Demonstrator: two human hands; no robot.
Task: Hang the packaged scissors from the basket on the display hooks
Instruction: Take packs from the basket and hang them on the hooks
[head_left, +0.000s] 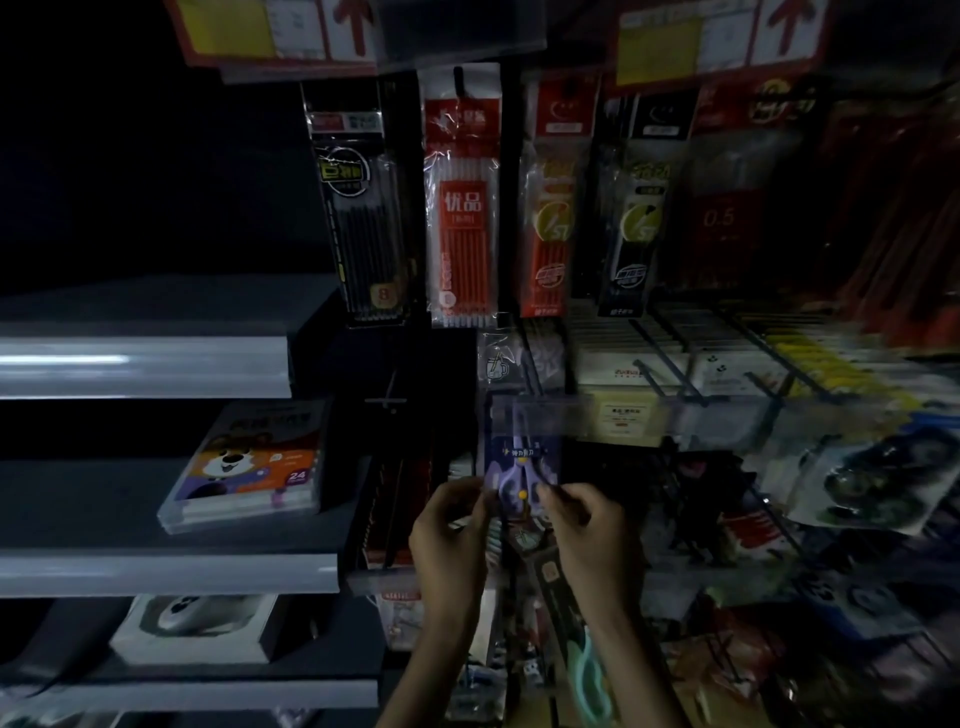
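Observation:
A purple packaged pair of scissors is held upright in front of the display, below a clear price strip. My left hand pinches its lower left edge, and my right hand pinches its lower right edge. A bare black hook sticks out just left of the pack. Mint-green scissors hang lower down, beside my right forearm. The basket is out of view.
Pen refill packs hang in a row above. Grey shelves at the left carry a crayon box and a boxed mouse. Crowded hooks with stationery packs fill the right side, blurred.

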